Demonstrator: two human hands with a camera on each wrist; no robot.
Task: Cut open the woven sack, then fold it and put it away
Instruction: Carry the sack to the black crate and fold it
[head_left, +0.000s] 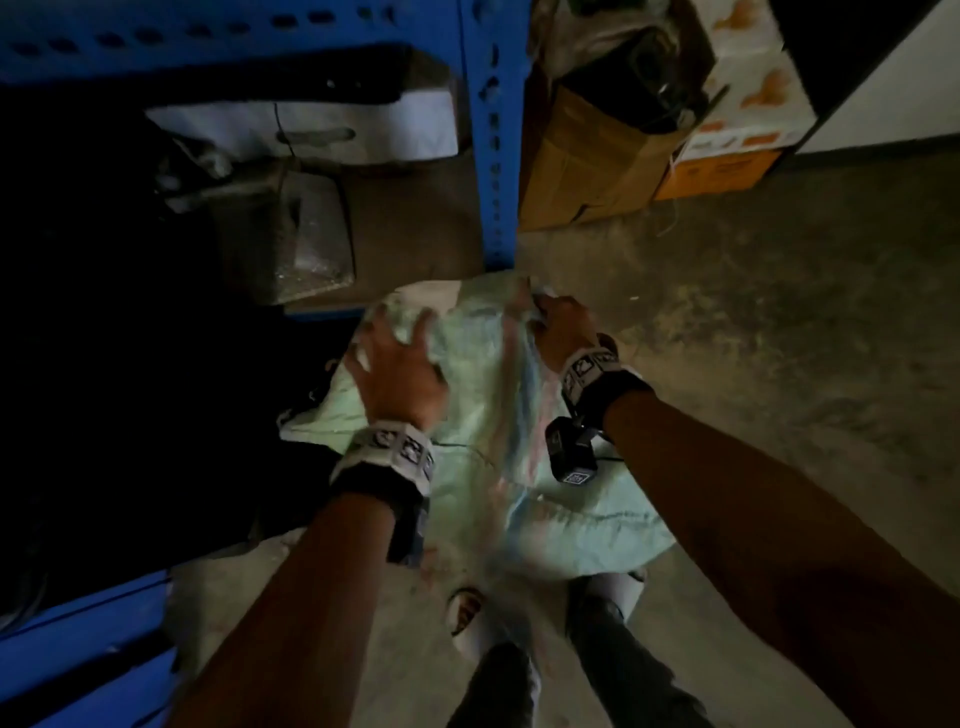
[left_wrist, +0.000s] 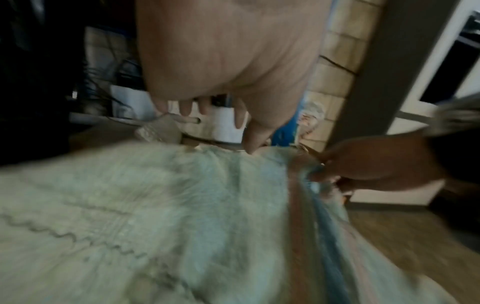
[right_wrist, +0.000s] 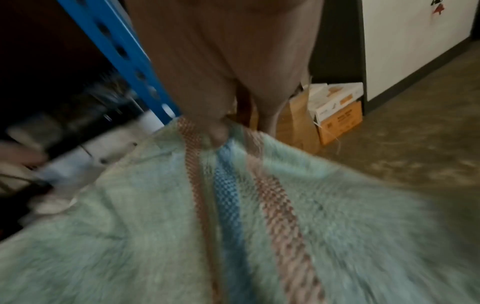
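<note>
Under both hands, pale green woven sack (head_left: 483, 415), red-and-blue striped, rumpled.

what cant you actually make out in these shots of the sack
- Whether the sack is already cut open: no cut edge shows in any view; the wrist views are motion-blurred.
- The right hand fingertips: buried in the bunched striped edge, head view.
- Whether the left hand, fingers spread, presses on the sack or hovers: blurred, head view.
- What lies on the blue shelf: too dark, head view.
- Any cutting tool: none visible.
</note>
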